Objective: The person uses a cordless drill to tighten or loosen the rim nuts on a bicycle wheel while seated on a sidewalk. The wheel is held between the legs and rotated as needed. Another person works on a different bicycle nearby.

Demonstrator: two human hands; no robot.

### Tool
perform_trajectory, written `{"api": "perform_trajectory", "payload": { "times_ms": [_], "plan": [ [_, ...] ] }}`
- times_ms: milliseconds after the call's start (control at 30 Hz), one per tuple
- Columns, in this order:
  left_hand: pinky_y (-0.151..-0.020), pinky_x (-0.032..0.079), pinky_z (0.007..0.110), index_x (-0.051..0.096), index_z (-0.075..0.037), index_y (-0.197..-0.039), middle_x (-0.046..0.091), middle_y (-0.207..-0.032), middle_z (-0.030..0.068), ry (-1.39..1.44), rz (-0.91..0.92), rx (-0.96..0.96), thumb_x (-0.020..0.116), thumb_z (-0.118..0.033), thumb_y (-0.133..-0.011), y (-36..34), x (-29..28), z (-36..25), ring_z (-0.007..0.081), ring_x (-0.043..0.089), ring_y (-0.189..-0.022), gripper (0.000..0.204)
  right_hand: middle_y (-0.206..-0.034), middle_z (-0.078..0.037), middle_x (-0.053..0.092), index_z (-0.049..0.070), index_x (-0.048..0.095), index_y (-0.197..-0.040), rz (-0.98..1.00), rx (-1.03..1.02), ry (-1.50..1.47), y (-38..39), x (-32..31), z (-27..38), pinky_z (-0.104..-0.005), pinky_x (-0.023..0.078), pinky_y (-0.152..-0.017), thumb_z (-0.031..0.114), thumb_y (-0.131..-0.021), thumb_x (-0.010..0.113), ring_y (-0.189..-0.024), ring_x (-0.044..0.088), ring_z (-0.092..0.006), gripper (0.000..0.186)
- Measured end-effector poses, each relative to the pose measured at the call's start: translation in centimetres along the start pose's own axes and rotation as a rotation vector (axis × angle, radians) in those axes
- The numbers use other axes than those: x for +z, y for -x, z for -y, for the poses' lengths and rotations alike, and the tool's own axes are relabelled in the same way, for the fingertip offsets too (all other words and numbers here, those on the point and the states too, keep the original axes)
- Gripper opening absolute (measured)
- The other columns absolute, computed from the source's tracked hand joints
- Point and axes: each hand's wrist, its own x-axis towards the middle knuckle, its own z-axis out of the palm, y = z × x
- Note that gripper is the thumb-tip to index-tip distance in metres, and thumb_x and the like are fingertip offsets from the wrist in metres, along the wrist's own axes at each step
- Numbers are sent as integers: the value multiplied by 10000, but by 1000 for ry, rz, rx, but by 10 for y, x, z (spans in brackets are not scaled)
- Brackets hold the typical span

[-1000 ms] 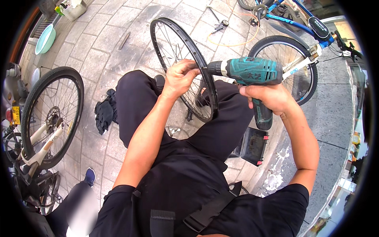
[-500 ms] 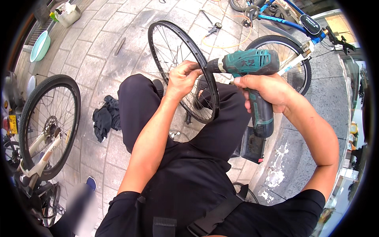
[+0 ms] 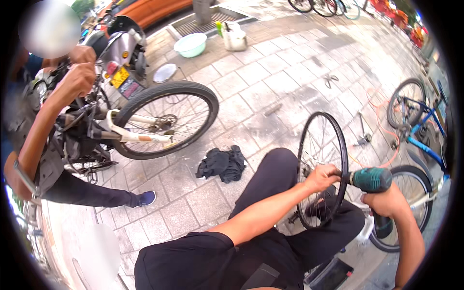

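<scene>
A bare black bicycle rim with spokes [image 3: 302, 145] stands between my bent knees. My left hand [image 3: 320, 179] has its fingers closed on the rim's right side. My right hand [image 3: 386, 203] grips a teal-and-black cordless drill [image 3: 371, 178], its chuck pointed at the rim beside my left fingers; whether the bit touches it I cannot tell. A black open case [image 3: 324, 278] lies on the ground by my right leg.
Another person's hand [image 3: 79, 79] is raised at a white-forked bicycle [image 3: 140, 135] on my left. A black cloth [image 3: 221, 164], blue basin [image 3: 190, 44] and scooter [image 3: 129, 43] are beyond; blue bicycle [image 3: 425, 145], orange hose [image 3: 382, 125] and hand pump [image 3: 362, 140] lie rightward.
My view has swung left and up, bringing the other person's arms, the scooter and street into sight and shifting my hands rightward in the picture. Both hands keep their holds.
</scene>
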Motion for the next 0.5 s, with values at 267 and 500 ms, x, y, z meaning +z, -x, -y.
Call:
{"api": "perform_trajectory", "payload": {
  "times_ms": [267, 500],
  "plan": [
    [-647, 495, 354, 693, 11, -862, 687, -754, 103, 7, 3, -56, 769, -60, -787, -15, 6, 4, 160, 639, -710, 129, -769, -79, 701, 48, 709, -1068, -29, -473, 339, -42, -18, -64, -372, 546, -524, 0, -700, 744, -573, 675, -184, 373],
    [-642, 476, 361, 653, 0, -866, 627, -748, 111, -35, 18, -51, 776, -77, -808, -12, 3, 5, 193, 606, -701, 156, -706, -59, 669, 51, 688, -1077, 24, -200, 225, -34, -25, -49, -364, 544, -514, -27, -694, 707, -571, 674, -175, 391]
  ]
}}
